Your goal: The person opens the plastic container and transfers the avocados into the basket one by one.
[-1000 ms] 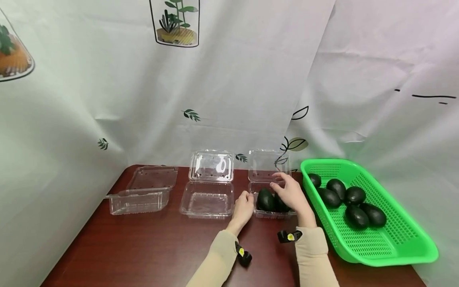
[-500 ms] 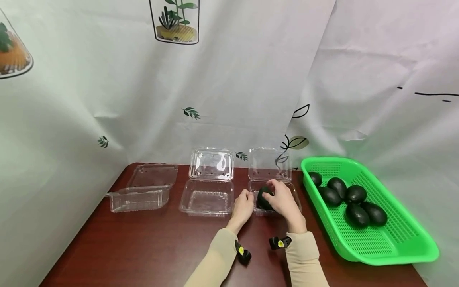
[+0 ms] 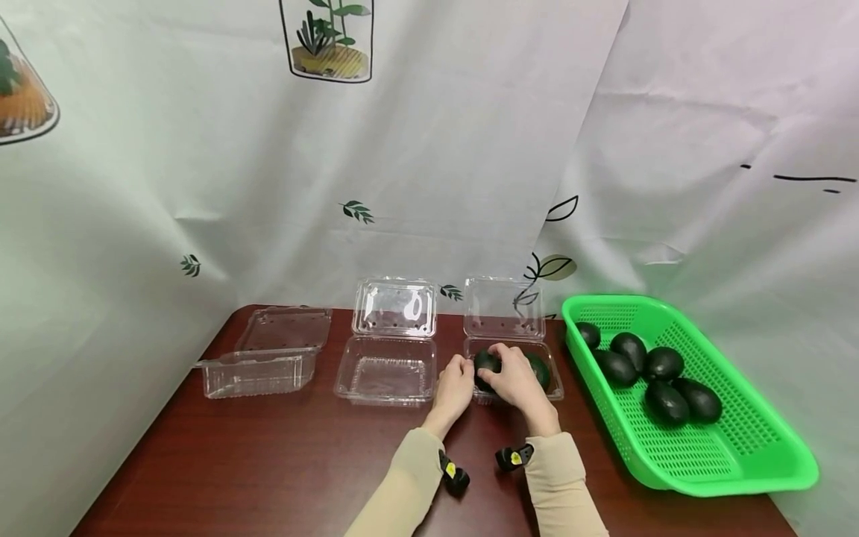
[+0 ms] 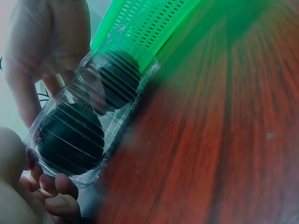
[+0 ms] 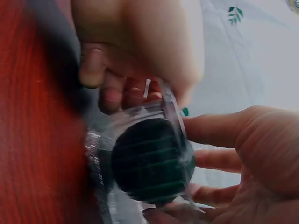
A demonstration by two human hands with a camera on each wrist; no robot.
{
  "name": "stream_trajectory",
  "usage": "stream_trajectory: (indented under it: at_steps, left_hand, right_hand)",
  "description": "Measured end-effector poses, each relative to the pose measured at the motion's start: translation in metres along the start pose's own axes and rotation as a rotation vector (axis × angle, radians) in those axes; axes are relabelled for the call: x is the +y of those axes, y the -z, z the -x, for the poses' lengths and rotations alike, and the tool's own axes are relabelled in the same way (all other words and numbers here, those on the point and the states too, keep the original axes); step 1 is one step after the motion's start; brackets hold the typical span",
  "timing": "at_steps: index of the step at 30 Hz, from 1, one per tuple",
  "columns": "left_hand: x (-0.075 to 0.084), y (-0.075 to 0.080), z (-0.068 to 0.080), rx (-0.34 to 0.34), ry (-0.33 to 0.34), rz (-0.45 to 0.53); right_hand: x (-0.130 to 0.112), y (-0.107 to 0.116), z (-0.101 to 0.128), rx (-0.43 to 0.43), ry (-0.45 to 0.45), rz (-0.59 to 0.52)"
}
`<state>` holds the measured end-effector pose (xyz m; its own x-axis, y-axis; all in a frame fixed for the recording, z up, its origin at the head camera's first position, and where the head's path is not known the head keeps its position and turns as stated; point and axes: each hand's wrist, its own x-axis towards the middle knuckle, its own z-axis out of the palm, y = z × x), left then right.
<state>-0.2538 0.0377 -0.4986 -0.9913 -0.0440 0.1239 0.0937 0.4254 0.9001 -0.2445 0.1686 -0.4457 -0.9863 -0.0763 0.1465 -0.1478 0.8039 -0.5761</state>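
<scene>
1. the right hand [image 3: 515, 380] has come down from the upright lid of the clear plastic clamshell box on the right [image 3: 505, 322] into its tray, and now cups the left of the two dark green avocados [image 3: 485, 365] lying there; its fingers curve over that fruit.
2. the second dark avocado in the tray [image 3: 540, 369], hidden under the hand half a second ago, now shows just right of the hand.
3. the left hand [image 3: 456, 384] stays where it was, fingers curled against the left wall of the same tray; the left wrist view shows its fingertips [image 4: 55, 198] under the tray's corner.
4. judged from this, the avocado is being settled in its place while the box is steadied; the lid is not yet shut.
5. counts: three clear clamshell boxes in a row on the dark red wooden table [image 3: 282, 462], all open; the middle box [image 3: 388, 369] and the left box [image 3: 258, 369] hold nothing.
6. two avocados in the right box.
7. one bright green perforated plastic basket [image 3: 731, 447] at the right, with six dark avocados [image 3: 661, 363] visible inside.
8. two hands, both at the right box.
</scene>
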Motion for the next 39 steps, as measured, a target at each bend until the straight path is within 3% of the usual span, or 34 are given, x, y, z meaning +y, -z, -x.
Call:
stream_trajectory:
  at_steps: [15, 23, 32, 39]
  left_hand:
    - [-0.002, 0.000, 0.000, -0.009, -0.009, 0.007]
    - [-0.002, -0.001, 0.000, 0.003, -0.004, -0.006]
    - [-0.002, -0.001, -0.001, 0.014, 0.004, -0.032]
    - [-0.001, 0.000, 0.000, 0.008, -0.004, -0.017]
  right_hand:
    - [0.000, -0.011, -0.001, -0.045, 0.009, -0.041]
    - [-0.001, -0.012, -0.001, -0.019, -0.003, -0.067]
    - [-0.005, 0.002, 0.000, 0.042, 0.021, -0.074]
    - [-0.010, 0.024, 0.002, 0.119, 0.118, -0.091]
